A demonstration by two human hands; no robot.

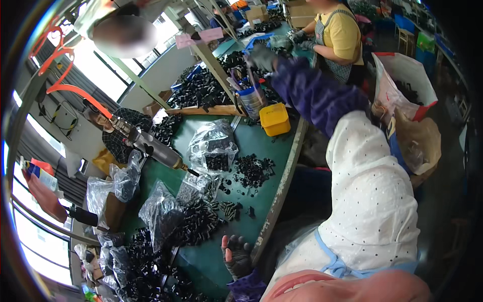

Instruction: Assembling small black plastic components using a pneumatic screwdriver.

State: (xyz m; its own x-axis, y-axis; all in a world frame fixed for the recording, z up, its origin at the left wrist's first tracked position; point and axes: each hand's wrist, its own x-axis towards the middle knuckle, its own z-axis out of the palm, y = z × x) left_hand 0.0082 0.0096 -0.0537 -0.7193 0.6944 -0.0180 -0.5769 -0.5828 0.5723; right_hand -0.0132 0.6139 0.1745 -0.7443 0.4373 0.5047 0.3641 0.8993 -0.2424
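Note:
My left hand (237, 257), in a dark glove with bare fingertips, is raised over the near edge of the green table (201, 267). Its fingers are apart and nothing shows in them. Just beyond it are a small pile of screws (230, 210) and a heap of black parts (196, 221). My right arm, in a white dotted sleeve and purple cuff, stretches far along the table. At its end my gloved right hand (263, 58) is blurred beside a blue bin (257, 41); its fingers cannot be made out.
A power screwdriver (156, 150) hangs over the table on an orange hose (83, 89). A yellow box (274, 120) and a tub of tools (251, 100) stand at the edge. Clear plastic bags (214, 143) hold parts. Co-workers (339, 38) work nearby; an open sack (407, 83) is at right.

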